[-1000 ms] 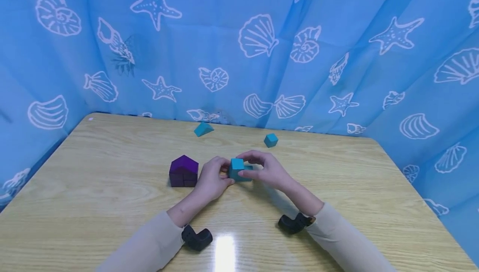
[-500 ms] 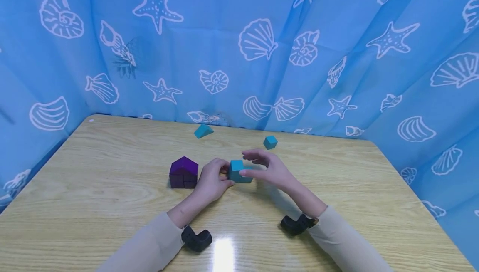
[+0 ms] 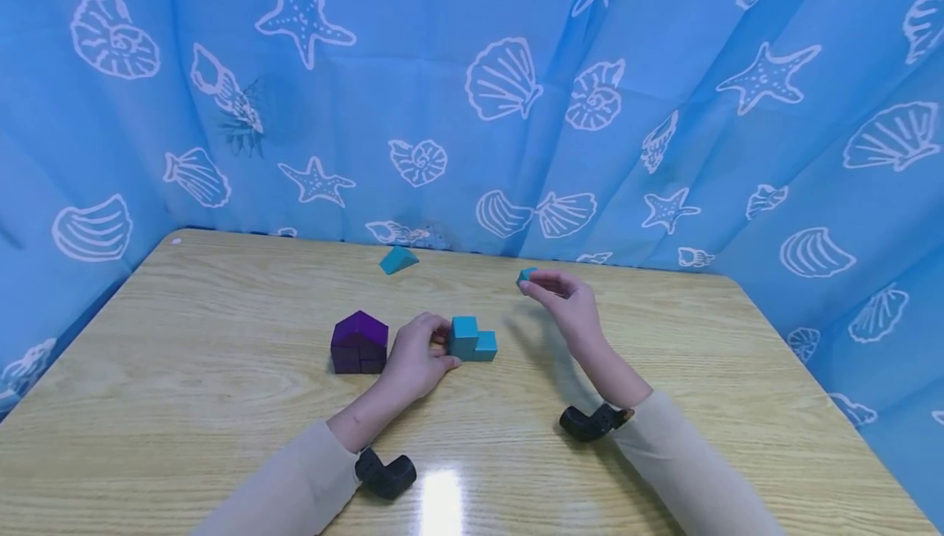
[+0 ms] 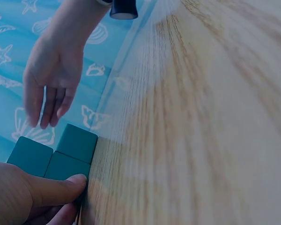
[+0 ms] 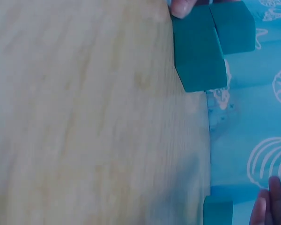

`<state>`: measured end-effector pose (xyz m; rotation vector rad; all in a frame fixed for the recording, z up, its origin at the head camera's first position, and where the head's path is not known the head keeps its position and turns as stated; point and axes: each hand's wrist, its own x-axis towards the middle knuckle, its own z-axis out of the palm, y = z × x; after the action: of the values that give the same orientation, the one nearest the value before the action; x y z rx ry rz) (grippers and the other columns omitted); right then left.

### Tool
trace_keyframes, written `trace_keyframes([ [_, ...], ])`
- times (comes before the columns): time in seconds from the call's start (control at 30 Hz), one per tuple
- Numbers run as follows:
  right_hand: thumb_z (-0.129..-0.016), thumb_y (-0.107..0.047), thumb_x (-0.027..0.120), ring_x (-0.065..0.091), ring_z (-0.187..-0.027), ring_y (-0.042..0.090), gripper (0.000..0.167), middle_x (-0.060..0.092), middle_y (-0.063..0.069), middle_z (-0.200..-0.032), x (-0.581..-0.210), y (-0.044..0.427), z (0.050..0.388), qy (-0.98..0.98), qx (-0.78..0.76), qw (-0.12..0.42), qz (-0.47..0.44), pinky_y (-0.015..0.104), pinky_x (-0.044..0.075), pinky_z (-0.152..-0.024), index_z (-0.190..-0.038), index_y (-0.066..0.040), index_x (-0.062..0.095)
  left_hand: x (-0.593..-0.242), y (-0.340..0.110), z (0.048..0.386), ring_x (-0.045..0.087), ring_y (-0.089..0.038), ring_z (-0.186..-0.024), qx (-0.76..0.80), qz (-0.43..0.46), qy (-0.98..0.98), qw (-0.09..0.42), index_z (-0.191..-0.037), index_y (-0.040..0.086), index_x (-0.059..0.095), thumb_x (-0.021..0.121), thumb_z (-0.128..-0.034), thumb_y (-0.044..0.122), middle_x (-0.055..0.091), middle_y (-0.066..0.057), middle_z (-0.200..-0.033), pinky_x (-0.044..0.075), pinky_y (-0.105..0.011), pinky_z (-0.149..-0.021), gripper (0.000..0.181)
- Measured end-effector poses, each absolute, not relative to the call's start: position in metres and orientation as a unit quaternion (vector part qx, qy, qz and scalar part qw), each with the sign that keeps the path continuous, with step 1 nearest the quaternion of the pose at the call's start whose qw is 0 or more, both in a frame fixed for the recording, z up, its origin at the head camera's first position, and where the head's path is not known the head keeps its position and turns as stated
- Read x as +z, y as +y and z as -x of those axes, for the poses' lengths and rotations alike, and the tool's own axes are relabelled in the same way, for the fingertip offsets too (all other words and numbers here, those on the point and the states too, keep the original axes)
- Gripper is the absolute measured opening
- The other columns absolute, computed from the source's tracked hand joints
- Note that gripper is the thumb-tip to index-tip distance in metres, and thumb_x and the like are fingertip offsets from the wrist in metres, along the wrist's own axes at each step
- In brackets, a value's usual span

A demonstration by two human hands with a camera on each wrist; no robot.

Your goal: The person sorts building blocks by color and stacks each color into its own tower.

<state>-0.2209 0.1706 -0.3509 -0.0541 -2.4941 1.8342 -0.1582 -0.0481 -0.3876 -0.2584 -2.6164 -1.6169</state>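
Observation:
In the head view my left hand pinches the left side of a small teal block stack. Its thumb lies on the front face of a lower block in the left wrist view. One cube sits on top at the left, with a lower block beside it. Farther back, my right hand is at a separate teal cube, partly hiding it. Its fingers are extended next to that cube in the right wrist view, with a gap showing.
A house-shaped stack of purple blocks stands left of my left hand. Toward the back lies a teal triangular block. The wooden table ends at a blue shell-patterned curtain.
My right hand has left the teal stack and moved back and right to the separate cube. My left hand has stayed at the stack.

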Motion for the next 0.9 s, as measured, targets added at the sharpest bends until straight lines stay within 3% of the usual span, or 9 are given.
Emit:
trace_keyframes([
  [0.17, -0.090, -0.010, 0.065, 0.058, -0.093, 0.005, 0.032, 0.063, 0.014, -0.118, -0.350, 0.172, 0.226, -0.794, 0.605, 0.033, 0.054, 0.036, 0.046, -0.101, -0.119, 0.003, 0.061, -0.387, -0.048, 0.158, 0.061, -0.028, -0.099, -0.521, 0.085, -0.849, 0.028, -0.111, -0.005, 0.062, 0.075, -0.0753, -0.008, 0.061, -0.015, -0.104, 0.058, -0.028, -0.080, 0.038],
  [0.37, -0.088, -0.010, 0.066, 0.056, -0.090, 0.007, 0.034, 0.063, -0.004, -0.096, -0.351, 0.173, 0.232, -0.787, 0.611, 0.036, 0.076, 0.040, 0.045, -0.101, -0.118, 0.004, 0.061, -0.387, -0.049, 0.158, 0.061, -0.028, -0.099, -0.523, 0.086, -0.847, 0.032, -0.111, -0.006, 0.062, 0.075, -0.0749, -0.009, 0.061, -0.016, -0.104, 0.058, -0.028, -0.080, 0.038],
  [0.47, -0.089, -0.012, 0.066, 0.055, -0.091, 0.008, 0.034, 0.061, -0.006, -0.095, -0.351, 0.174, 0.235, -0.790, 0.606, 0.034, 0.083, 0.040, 0.045, -0.099, -0.119, 0.003, 0.061, -0.387, -0.049, 0.158, 0.061, -0.028, -0.099, -0.524, 0.088, -0.847, 0.035, -0.110, -0.006, 0.062, 0.075, -0.0745, -0.010, 0.061, -0.016, -0.103, 0.058, -0.028, -0.080, 0.038],
  [0.57, -0.089, -0.013, 0.066, 0.055, -0.097, 0.012, 0.036, 0.061, 0.001, -0.106, -0.352, 0.174, 0.237, -0.792, 0.602, 0.027, 0.099, 0.038, 0.046, -0.098, -0.121, 0.002, 0.059, -0.387, -0.049, 0.158, 0.061, -0.028, -0.099, -0.524, 0.087, -0.847, 0.033, -0.111, -0.006, 0.062, 0.075, -0.0746, -0.010, 0.061, -0.016, -0.103, 0.058, -0.028, -0.079, 0.038],
  [0.7, -0.089, -0.013, 0.066, 0.050, -0.116, 0.024, 0.047, 0.052, 0.015, -0.131, -0.354, 0.173, 0.242, -0.786, 0.606, 0.008, 0.119, 0.039, 0.043, -0.102, -0.132, 0.001, 0.051, -0.388, -0.049, 0.158, 0.061, -0.028, -0.099, -0.523, 0.086, -0.847, 0.029, -0.111, -0.006, 0.062, 0.075, -0.0752, -0.009, 0.061, -0.015, -0.104, 0.058, -0.027, -0.080, 0.038],
  [0.9, -0.087, -0.020, 0.069, 0.037, -0.135, 0.034, 0.069, 0.038, 0.020, -0.147, -0.360, 0.174, 0.249, -0.797, 0.589, -0.028, 0.133, 0.045, 0.033, -0.113, -0.146, -0.005, 0.036, -0.389, -0.048, 0.159, 0.061, -0.027, -0.098, -0.520, 0.084, -0.849, 0.031, -0.109, -0.005, 0.063, 0.075, -0.0745, -0.009, 0.060, -0.014, -0.102, 0.058, -0.026, -0.079, 0.037],
])
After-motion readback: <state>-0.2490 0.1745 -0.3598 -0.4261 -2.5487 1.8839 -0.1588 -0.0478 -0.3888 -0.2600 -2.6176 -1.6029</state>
